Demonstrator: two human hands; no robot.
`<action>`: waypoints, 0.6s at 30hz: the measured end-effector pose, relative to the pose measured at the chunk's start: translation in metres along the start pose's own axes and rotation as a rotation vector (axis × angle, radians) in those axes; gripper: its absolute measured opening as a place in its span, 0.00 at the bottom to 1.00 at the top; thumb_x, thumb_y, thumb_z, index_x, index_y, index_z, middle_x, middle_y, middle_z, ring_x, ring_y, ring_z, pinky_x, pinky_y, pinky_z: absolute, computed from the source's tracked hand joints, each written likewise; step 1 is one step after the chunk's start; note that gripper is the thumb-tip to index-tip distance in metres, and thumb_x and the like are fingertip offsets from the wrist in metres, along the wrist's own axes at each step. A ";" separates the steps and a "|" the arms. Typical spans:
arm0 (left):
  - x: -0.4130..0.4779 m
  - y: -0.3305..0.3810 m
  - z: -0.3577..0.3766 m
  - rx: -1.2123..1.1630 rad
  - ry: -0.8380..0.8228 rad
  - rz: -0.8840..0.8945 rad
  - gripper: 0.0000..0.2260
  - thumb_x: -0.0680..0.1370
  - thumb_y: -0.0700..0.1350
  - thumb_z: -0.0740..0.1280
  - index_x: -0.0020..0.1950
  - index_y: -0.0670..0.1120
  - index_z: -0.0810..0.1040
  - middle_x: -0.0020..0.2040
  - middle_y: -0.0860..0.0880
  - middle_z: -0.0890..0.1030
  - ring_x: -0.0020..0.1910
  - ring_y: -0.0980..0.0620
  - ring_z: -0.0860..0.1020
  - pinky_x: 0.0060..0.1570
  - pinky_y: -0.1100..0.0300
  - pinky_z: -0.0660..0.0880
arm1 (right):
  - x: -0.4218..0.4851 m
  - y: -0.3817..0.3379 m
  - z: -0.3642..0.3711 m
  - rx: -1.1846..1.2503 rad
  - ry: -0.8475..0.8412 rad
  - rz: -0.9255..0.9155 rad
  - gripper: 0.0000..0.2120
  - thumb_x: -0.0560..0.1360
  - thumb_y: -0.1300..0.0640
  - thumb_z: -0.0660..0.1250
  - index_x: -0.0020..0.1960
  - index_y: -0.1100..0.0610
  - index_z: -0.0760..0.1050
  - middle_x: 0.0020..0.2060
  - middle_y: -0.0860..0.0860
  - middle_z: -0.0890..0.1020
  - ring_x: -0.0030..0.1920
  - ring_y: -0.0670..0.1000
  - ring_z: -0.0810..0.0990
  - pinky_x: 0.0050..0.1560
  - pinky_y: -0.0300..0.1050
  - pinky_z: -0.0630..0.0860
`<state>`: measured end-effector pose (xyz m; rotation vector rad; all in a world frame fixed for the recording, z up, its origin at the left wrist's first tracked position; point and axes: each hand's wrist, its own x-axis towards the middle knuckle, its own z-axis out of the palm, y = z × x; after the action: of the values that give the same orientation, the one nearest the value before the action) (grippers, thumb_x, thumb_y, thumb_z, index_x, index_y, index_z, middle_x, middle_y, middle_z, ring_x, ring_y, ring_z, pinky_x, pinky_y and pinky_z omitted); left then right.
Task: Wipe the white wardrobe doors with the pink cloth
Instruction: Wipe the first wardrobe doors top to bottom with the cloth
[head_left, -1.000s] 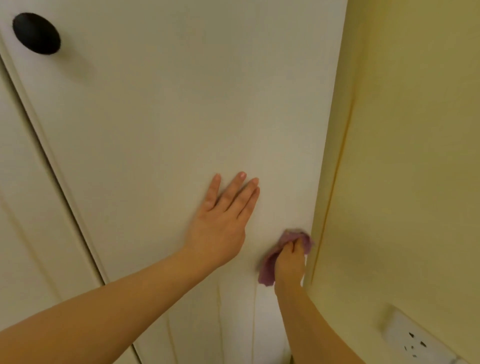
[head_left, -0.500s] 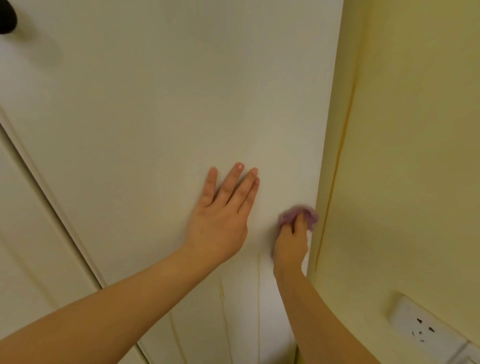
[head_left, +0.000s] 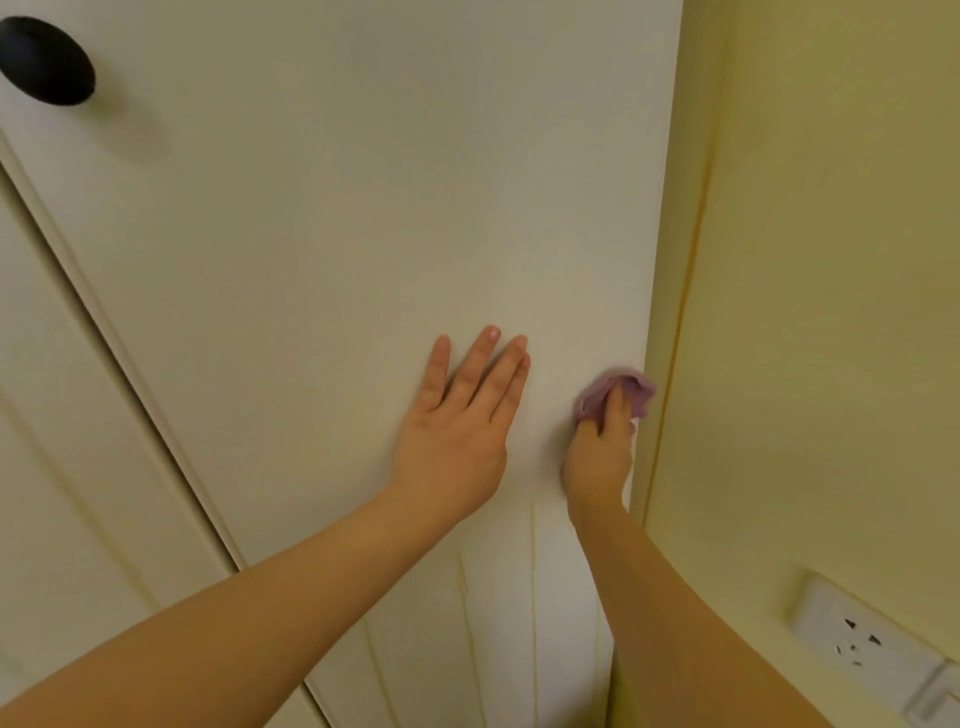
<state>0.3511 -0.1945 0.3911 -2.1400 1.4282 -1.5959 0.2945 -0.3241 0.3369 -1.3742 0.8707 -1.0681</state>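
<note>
A white wardrobe door (head_left: 332, 218) fills most of the head view. My left hand (head_left: 460, 421) lies flat against it, fingers straight and pointing up. To its right, my right hand (head_left: 602, 447) grips a bunched pink cloth (head_left: 618, 387) and holds it against the door close to the door's right edge. Most of the cloth is hidden under my fingers. A round black knob (head_left: 47, 60) sits at the door's upper left.
A second white door (head_left: 62, 415) lies to the left, across a narrow gap. A yellow wall (head_left: 831, 312) meets the wardrobe on the right. A white wall socket (head_left: 857, 639) sits low on that wall, beside my right forearm.
My right hand has slid the pink cloth upward along the door's right edge. My left hand has stayed flat on the door. The view has shifted slightly.
</note>
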 end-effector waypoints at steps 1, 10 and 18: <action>0.000 -0.001 0.000 -0.005 -0.003 0.003 0.29 0.71 0.44 0.63 0.72 0.40 0.67 0.73 0.45 0.66 0.73 0.43 0.59 0.72 0.42 0.41 | -0.005 0.009 -0.005 -0.030 0.014 0.066 0.21 0.77 0.57 0.52 0.71 0.53 0.63 0.58 0.50 0.69 0.64 0.55 0.69 0.65 0.50 0.64; -0.010 -0.004 -0.006 -0.050 0.031 0.019 0.27 0.72 0.40 0.60 0.72 0.39 0.67 0.73 0.44 0.67 0.73 0.42 0.59 0.73 0.43 0.44 | -0.032 0.011 0.000 0.050 -0.055 0.075 0.22 0.81 0.60 0.54 0.73 0.46 0.60 0.60 0.45 0.69 0.62 0.48 0.67 0.66 0.46 0.60; -0.057 -0.024 -0.016 -0.027 -0.012 -0.003 0.26 0.73 0.39 0.56 0.72 0.39 0.67 0.73 0.44 0.67 0.73 0.43 0.60 0.73 0.43 0.43 | -0.077 0.031 0.006 -0.066 -0.116 0.068 0.21 0.80 0.63 0.54 0.71 0.50 0.65 0.61 0.49 0.74 0.61 0.52 0.71 0.61 0.41 0.68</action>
<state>0.3528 -0.1338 0.3724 -2.1633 1.4523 -1.5706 0.2782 -0.2526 0.2972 -1.4367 0.8679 -0.9058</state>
